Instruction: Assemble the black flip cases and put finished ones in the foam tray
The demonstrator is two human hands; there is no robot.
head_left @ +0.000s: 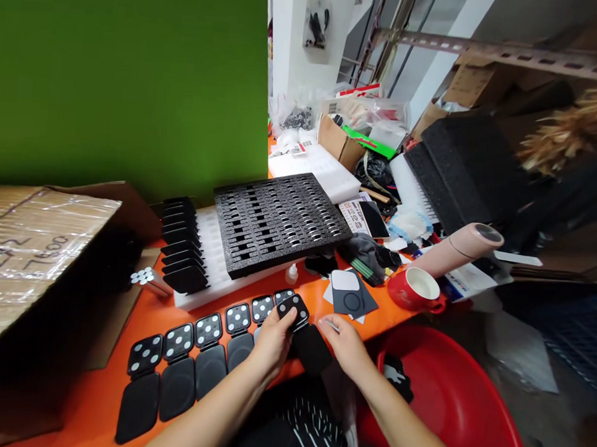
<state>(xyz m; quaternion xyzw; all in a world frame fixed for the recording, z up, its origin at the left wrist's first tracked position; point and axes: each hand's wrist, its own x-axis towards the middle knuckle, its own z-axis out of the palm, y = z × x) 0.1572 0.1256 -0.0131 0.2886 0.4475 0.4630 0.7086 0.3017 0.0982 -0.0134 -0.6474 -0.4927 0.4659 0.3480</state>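
Observation:
My left hand (pixel 274 339) is closed on a black hinged case (pixel 310 347), which lies unfolded with round silver discs on its upper flap. Just to its right, my right hand (pixel 345 345) pinches a small silvery piece (pixel 331 326) whose kind I cannot make out. Left of my hands, several similar black cases (pixel 177 387) lie unfolded in a row on the orange table (pixel 83 409). Their small upper flaps carry round silver discs in a five-dot pattern. The one nearest my left hand is partly hidden behind it.
A slotted black foam tray (pixel 283 216) rests behind the row, over white foam (pixel 210 232) holding upright black pieces (pixel 184 251). A disc-topped stack (pixel 150 281) stands left, beside a cardboard box (pixel 21 256). To the right are a red mug (pixel 400 289), pink bottle (pixel 457 248) and red basin (pixel 470 392).

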